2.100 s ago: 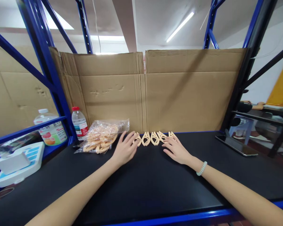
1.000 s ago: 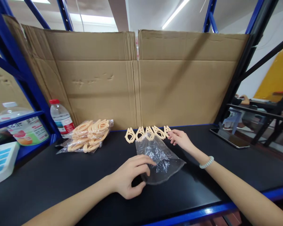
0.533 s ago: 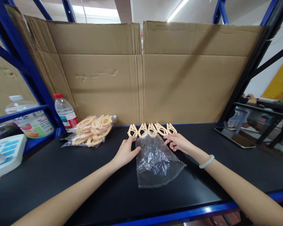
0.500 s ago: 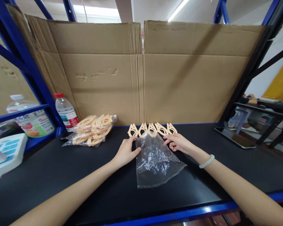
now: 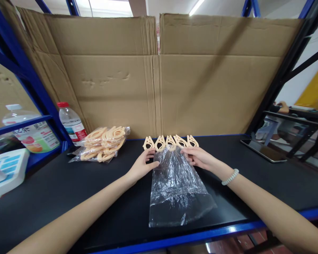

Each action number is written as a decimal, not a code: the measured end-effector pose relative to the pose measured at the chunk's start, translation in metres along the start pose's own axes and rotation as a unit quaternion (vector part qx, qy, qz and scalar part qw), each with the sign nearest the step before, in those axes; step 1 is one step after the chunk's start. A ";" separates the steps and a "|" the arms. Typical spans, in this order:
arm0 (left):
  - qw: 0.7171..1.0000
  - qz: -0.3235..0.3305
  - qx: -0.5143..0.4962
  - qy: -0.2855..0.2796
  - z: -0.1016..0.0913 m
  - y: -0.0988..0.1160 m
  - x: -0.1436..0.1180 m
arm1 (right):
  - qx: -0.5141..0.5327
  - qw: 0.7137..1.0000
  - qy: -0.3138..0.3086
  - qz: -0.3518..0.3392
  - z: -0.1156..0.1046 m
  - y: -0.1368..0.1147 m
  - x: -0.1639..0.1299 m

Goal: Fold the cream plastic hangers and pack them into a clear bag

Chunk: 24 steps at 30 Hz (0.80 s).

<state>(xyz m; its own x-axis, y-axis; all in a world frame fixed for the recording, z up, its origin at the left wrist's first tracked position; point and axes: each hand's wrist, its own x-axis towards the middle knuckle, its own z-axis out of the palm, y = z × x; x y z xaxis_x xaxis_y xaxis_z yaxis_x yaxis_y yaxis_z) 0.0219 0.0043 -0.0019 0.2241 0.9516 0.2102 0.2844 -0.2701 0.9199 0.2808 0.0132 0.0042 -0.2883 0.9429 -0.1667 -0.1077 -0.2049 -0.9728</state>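
Note:
A clear plastic bag [image 5: 176,192] lies flattened and wrinkled on the black tabletop, its narrow far end over the middle of a row of peach-coloured plastic clips [image 5: 159,143]. My left hand [image 5: 143,165] is at the bag's upper left edge, thumb over the film and fingers apart from it. At the upper right edge, my right hand [image 5: 200,157] has its bent fingers closed on the film; its thumb is mostly hidden. A pale beaded bracelet [image 5: 230,177] circles the right wrist. The clips stand side by side just beyond both hands.
Bagged peach clips [image 5: 103,144] are piled at the left, beside a red-capped water bottle [image 5: 72,123]. A larger bottle [image 5: 34,132] and a white-and-blue device [image 5: 7,171] are farther left. A phone-like slab [image 5: 263,151] lies right. Cardboard [image 5: 116,88] walls the back.
The bag has stretched toward me and spread out longer. My right hand has shifted slightly left onto its upper edge. The left hand stays nearly in place; the view has tilted a little.

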 end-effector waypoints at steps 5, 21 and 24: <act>0.971 -0.093 -0.215 0.037 0.002 0.006 -0.002 | -0.007 1.000 0.008 -0.029 0.001 0.000 0.000; 0.986 0.055 -0.041 0.152 -0.002 -0.002 0.012 | -0.200 0.943 0.182 -0.193 -0.016 0.012 0.022; 0.967 0.187 0.144 0.097 -0.001 0.009 -0.004 | -0.294 0.909 0.201 -0.215 -0.033 0.009 0.023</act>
<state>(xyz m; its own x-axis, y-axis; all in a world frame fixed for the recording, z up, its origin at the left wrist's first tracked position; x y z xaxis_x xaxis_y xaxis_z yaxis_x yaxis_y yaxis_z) 0.0224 -0.0018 0.0055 0.1906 0.7821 0.5933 0.4720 -0.6029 0.6431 0.3045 0.0416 -0.0140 0.0431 0.9466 0.3195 0.4329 0.2705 -0.8599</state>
